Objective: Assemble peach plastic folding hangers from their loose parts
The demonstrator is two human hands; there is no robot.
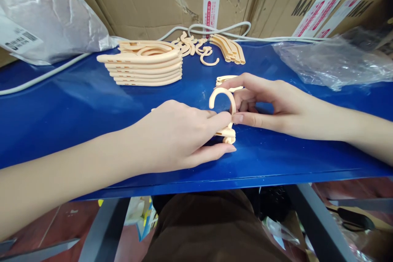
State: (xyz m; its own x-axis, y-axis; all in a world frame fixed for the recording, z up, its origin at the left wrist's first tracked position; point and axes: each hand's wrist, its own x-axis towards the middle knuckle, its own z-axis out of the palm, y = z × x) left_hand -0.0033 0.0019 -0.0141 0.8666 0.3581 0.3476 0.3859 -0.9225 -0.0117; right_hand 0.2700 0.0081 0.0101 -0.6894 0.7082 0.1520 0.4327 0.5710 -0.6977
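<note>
My left hand [181,135] is closed around a cream plastic folding hanger [229,134], thumb below and fingers above. Most of that hanger is hidden under the hand; only its end shows past the fingertips. A curved hanger hook [221,91] of the same colour stands upright at that end. My right hand [273,100] pinches the hook's stem between thumb and fingers, with the index finger over its curve. Whether the stem is seated in the hanger, I cannot tell. Just behind the right fingers lie a few slim cream parts [226,78], partly covered.
A stack of cream hanger parts [147,69] stands at the back left of the blue table [76,131]. Loose hooks [209,62] and curved hanger arms [230,49] lie behind. Clear plastic film [334,59], a white cable [58,73], a silvery bag [52,8] and cardboard boxes [132,0] surround them.
</note>
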